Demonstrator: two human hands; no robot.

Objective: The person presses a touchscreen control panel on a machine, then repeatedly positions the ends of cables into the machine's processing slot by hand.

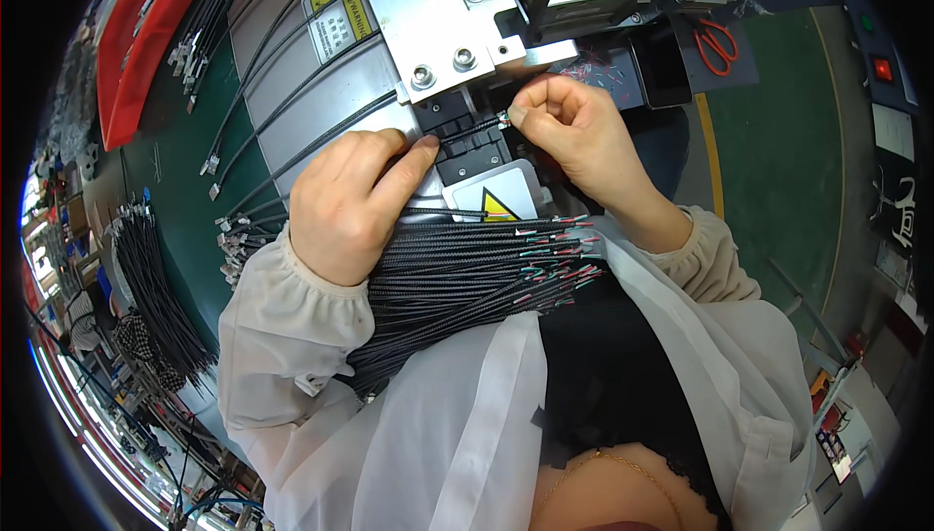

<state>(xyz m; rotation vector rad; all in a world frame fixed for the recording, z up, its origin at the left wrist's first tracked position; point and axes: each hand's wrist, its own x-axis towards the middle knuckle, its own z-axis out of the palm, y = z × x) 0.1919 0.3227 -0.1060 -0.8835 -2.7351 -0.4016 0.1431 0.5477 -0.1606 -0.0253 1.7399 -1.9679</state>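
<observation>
A thin black braided cable (469, 133) lies across the black fixture block (472, 163) of a metal machine. My left hand (352, 195) is closed on the cable at the block's left side, thumb and forefinger pressed together at the block's edge. At the cable's other end, short stripped wires (504, 120) come out, and my right hand (576, 127) pinches them between thumb and forefinger. Just below my hands, a thick bundle of black cables (457, 264) rests across my lap, its red, green and white wire ends pointing right.
Above the block sits the machine's bolted metal plate (413, 16). A phone (662, 62) and red-handled scissors (717, 48) lie at the upper right. More cables (151, 278) lie on the green table at left, near a red bin (122, 74).
</observation>
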